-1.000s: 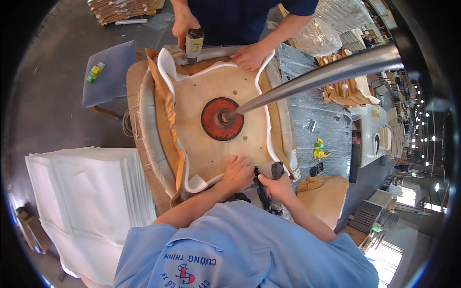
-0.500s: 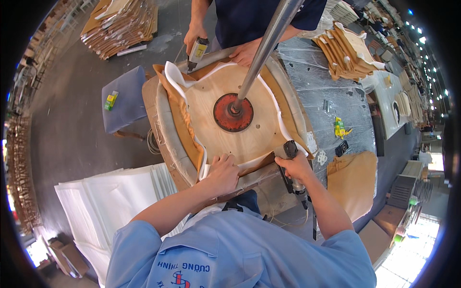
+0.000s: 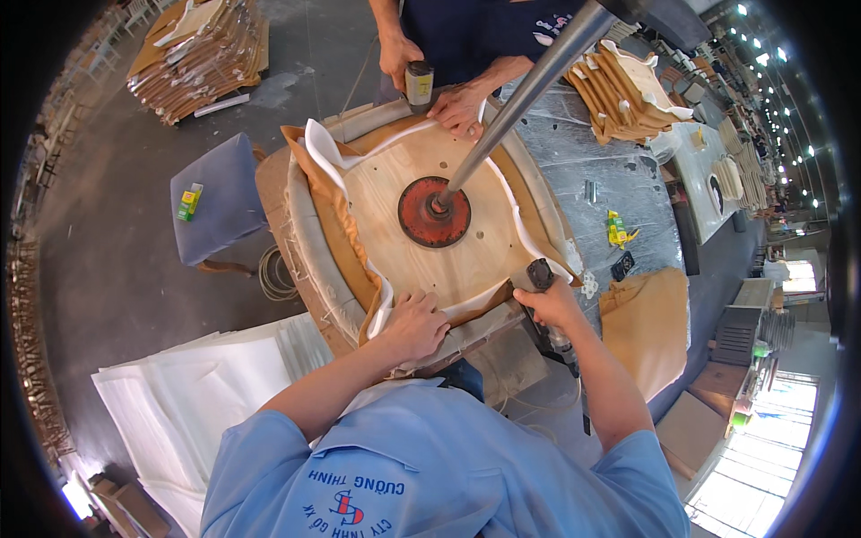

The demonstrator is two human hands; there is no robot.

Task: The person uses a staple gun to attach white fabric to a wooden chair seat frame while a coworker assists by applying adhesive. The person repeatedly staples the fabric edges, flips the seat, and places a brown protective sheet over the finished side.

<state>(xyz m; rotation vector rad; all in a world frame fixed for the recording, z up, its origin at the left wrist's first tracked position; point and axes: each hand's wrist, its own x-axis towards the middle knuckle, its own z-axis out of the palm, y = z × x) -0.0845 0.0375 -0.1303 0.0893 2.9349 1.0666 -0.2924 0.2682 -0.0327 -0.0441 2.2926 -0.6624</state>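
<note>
We see a round wooden seat board [image 3: 408, 170] wrapped in tan fabric [image 3: 334, 215] and white lining, lying on the workbench. Our left hand [image 3: 414, 325] presses flat on its near edge; our right hand [image 3: 549, 303], just beside, grips a black staple gun [image 3: 541, 273].

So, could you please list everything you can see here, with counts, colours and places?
plywood seat board: one, pale wood, centre, on the stand
press disc: one, red, on the board's middle
steel rod: one, grey, slanting from disc to upper right
tan fabric: one piece, folded over the board's edges
white padding: one layer, white, under the fabric edge
stool: one, blue-grey, left of the stand
small box: one, yellow-green, on the stool
white sheets: one stack, lower left
co-worker's hands: two, at the far edge
left hand: pressing the fabric at the near edge
right hand: gripping a dark staple gun
</note>
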